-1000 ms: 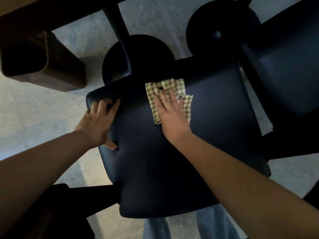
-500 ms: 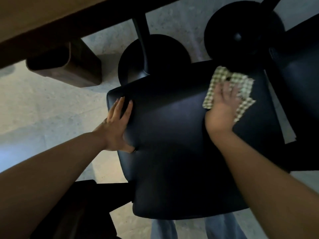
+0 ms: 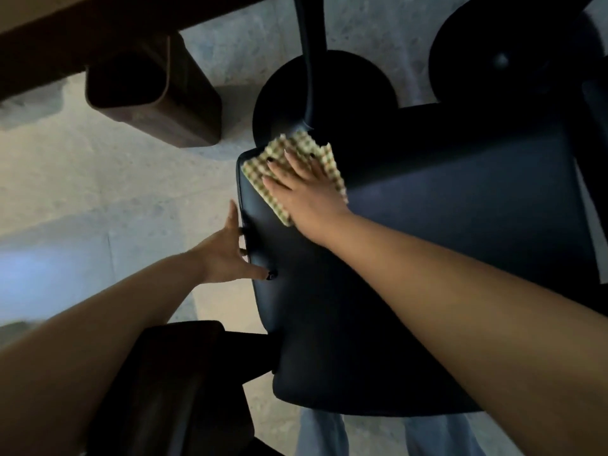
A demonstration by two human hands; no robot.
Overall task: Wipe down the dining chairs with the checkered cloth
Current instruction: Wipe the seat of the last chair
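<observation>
Checkered cloth (image 3: pixel 289 172), one chair (image 3: pixel 411 258), two hands (image 3: pixel 306 189)

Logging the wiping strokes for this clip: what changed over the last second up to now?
The right hand swept the cloth from mid-seat to the seat's right side, then back across to its far left corner. The left hand slid from the top of the chair seat's left edge down to its side. Nothing was grasped or released; the hand stays flat on the cloth.

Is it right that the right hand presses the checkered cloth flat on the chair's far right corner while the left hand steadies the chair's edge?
Not quite. The head view shows the right hand pressing the checkered cloth on the chair's far left corner. The left hand does steady the edge.
</observation>
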